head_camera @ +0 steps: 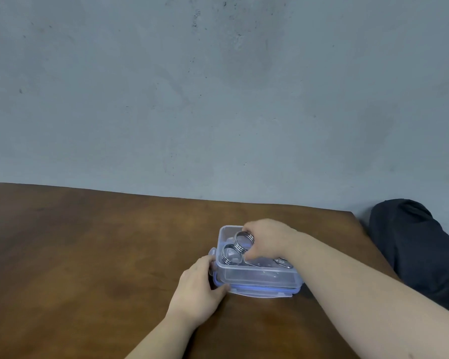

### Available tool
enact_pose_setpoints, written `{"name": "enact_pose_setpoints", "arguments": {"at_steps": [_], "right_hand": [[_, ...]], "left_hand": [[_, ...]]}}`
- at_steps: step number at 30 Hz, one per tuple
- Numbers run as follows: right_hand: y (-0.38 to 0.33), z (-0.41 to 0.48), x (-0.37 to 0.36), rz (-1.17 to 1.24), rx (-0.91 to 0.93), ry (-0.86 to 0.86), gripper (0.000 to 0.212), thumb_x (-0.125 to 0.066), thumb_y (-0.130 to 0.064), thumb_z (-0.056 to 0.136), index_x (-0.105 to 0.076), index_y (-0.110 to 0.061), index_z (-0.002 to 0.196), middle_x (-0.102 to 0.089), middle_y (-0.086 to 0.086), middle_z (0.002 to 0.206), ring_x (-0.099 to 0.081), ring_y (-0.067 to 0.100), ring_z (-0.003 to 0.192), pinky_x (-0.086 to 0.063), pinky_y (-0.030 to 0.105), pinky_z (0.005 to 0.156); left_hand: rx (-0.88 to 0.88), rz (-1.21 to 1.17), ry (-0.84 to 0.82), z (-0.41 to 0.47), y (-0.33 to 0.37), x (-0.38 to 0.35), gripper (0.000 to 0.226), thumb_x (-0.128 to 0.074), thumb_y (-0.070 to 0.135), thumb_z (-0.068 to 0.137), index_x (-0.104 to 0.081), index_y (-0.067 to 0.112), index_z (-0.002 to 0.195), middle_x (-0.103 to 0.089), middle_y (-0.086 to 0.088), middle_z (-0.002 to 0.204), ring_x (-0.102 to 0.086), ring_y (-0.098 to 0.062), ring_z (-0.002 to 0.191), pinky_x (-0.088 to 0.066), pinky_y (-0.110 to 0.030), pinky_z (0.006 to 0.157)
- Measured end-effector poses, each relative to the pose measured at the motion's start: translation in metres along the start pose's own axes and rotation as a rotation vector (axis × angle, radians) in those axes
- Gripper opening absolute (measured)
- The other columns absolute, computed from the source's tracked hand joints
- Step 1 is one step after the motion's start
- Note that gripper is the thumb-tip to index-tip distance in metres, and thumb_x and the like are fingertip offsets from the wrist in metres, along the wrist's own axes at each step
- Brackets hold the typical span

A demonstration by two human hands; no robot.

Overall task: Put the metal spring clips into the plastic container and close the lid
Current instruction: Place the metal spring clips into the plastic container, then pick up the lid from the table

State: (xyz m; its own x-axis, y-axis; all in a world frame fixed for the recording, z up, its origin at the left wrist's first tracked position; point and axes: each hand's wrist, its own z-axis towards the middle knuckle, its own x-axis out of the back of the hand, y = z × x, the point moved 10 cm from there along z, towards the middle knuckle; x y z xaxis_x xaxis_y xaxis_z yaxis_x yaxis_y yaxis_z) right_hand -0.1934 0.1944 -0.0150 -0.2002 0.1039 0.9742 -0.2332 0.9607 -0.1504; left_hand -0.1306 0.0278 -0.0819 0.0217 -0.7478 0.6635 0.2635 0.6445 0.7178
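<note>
A clear plastic container point(257, 270) sits on the brown wooden table point(88, 255), toward the right side, nearer the table's far right corner than its left edge. It rests on top of its own lid point(259, 290), a clear sheet with a blue seal whose edge sticks out under the container's near side; a lid flap shows at the left end too.

The right hand point(267, 240) reaches over the container's far rim, fingers curled closed around a metal spring clip point(243, 240), a coil of bright wire rings held just above or at the open top. A second coiled clip point(230, 253) lies right beside it in the container's left end, its wire arm running along toward the near wall. Another piece of metal point(283, 263) shows in the right end, partly hidden by the right forearm.

The left hand point(200, 288) presses against the container's left end, thumb at the near left corner by the lid, fingers wrapped on the left wall, steadying it.

A dark bundle of cloth point(412, 244) lies off the table's right edge, against the grey wall point(218, 86)
</note>
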Motion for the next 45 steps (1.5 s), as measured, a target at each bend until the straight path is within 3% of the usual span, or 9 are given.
{"name": "enact_pose_setpoints", "arguments": {"at_steps": [11,15,20,27,31,34,38,43,45], "right_hand": [[0.02,-0.003,-0.019,0.112,-0.02,0.006,0.066,-0.079,-0.047,0.075,-0.059,-0.025,0.133,-0.057,-0.002,0.12,-0.059,0.022,0.108,-0.049,0.035,0.086],[0.027,-0.029,-0.005,0.26,-0.027,0.095,0.022,-0.067,-0.047,0.089,-0.067,-0.028,0.102,-0.066,-0.013,0.096,-0.064,0.015,0.09,-0.05,0.032,0.076],[0.011,-0.081,-0.01,0.161,0.05,0.137,0.037,-0.064,-0.061,0.079,-0.059,-0.024,0.078,-0.064,-0.01,0.084,-0.057,0.01,0.08,-0.05,0.034,0.071],[0.011,-0.094,-0.015,-0.066,0.015,0.249,0.02,-0.052,-0.03,0.1,-0.049,-0.022,0.082,-0.055,-0.003,0.088,-0.045,0.02,0.08,-0.039,0.035,0.072],[0.019,-0.105,0.002,-0.032,-0.005,0.312,0.023,-0.051,-0.031,0.101,-0.049,-0.021,0.081,-0.054,-0.003,0.089,-0.047,0.022,0.079,-0.04,0.035,0.07],[0.029,-0.111,0.02,-0.012,-0.017,0.339,0.025,-0.054,-0.033,0.1,-0.048,-0.02,0.079,-0.06,0.001,0.092,-0.056,0.026,0.083,-0.044,0.037,0.073],[0.038,-0.114,0.035,0.039,-0.032,0.368,0.026,-0.058,-0.031,0.097,-0.049,-0.02,0.076,-0.06,-0.001,0.088,-0.058,0.025,0.08,-0.045,0.036,0.069],[0.039,-0.116,0.03,0.058,-0.02,0.352,0.023,-0.06,-0.03,0.096,-0.051,-0.02,0.078,-0.057,-0.003,0.087,-0.057,0.024,0.079,-0.046,0.037,0.069],[0.038,-0.115,0.024,0.036,-0.011,0.327,0.024,-0.06,-0.032,0.096,-0.05,-0.021,0.078,-0.056,-0.002,0.087,-0.056,0.025,0.079,-0.046,0.038,0.069]], "left_hand": [[-0.021,0.046,-0.003,0.0,0.004,0.0,0.046,-0.076,0.037,0.077,-0.051,0.038,0.116,-0.057,0.025,0.104,-0.054,-0.003,0.099,-0.046,-0.032,0.094],[-0.028,0.027,-0.003,-0.001,0.005,0.001,0.039,-0.074,0.036,0.076,-0.049,0.041,0.106,-0.058,0.025,0.101,-0.055,-0.003,0.097,-0.045,-0.027,0.089],[-0.024,0.045,-0.007,-0.003,-0.001,-0.001,0.032,-0.072,0.034,0.067,-0.045,0.038,0.085,-0.058,0.02,0.095,-0.057,-0.007,0.089,-0.051,-0.031,0.078],[-0.177,0.177,-0.033,-0.005,0.014,-0.009,0.028,-0.079,0.038,0.071,-0.051,0.038,0.075,-0.052,0.023,0.121,-0.051,-0.002,0.114,-0.044,-0.03,0.1],[-0.317,0.243,-0.073,-0.007,0.02,-0.017,0.015,-0.083,0.033,0.075,-0.072,0.031,0.085,-0.059,0.02,0.11,-0.047,-0.013,0.131,-0.043,-0.038,0.105],[-0.438,0.364,-0.079,-0.02,0.031,-0.026,0.005,-0.061,0.033,0.084,-0.064,0.034,0.08,-0.065,0.023,0.099,-0.047,-0.008,0.132,-0.028,-0.04,0.113],[-0.496,0.338,-0.194,-0.048,0.045,-0.022,0.016,-0.062,0.042,0.079,-0.052,0.031,0.083,-0.057,0.018,0.102,-0.052,0.005,0.11,-0.001,-0.016,0.114],[-0.409,0.337,-0.417,-0.088,0.035,-0.023,0.01,-0.037,0.033,0.086,-0.044,0.027,0.085,-0.043,0.017,0.101,-0.043,0.007,0.102,-0.01,-0.036,0.117],[-0.419,0.026,-0.658,-0.101,0.053,-0.016,0.061,0.009,0.007,0.073,-0.039,-0.018,0.1,-0.046,-0.002,0.118,-0.041,-0.011,0.114,0.0,-0.029,0.116]]}}
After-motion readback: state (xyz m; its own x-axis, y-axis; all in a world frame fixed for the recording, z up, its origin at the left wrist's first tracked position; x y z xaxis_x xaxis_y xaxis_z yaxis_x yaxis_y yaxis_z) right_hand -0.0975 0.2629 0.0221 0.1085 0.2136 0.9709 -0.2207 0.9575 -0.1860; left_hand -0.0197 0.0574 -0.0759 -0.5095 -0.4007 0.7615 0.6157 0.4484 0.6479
